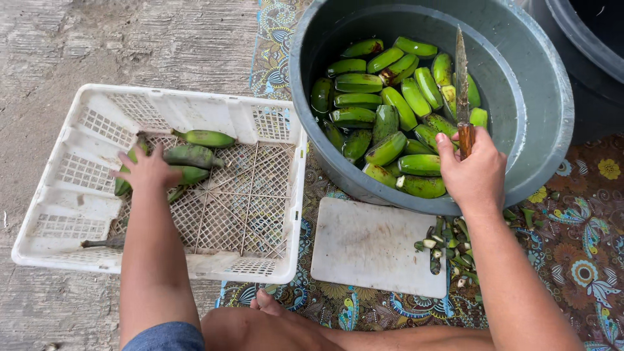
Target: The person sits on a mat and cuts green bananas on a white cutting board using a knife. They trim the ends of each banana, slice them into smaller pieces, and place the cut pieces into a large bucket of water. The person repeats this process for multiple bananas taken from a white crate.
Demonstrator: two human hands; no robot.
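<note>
Most green unripe bananas (390, 110) already sit in the grey round plastic tub (539, 130), while the left hand (148, 170), fingers closed on one of the last few in the white slatted plastic crate (273, 214), and the right hand (473, 170) gripping a wooden-handled knife (462, 84) carry on.

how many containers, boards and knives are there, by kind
white plastic crate: 1
grey tub: 1
dark tub, partly in view: 1
white cutting board: 1
knife in the right hand: 1
total: 5
</note>
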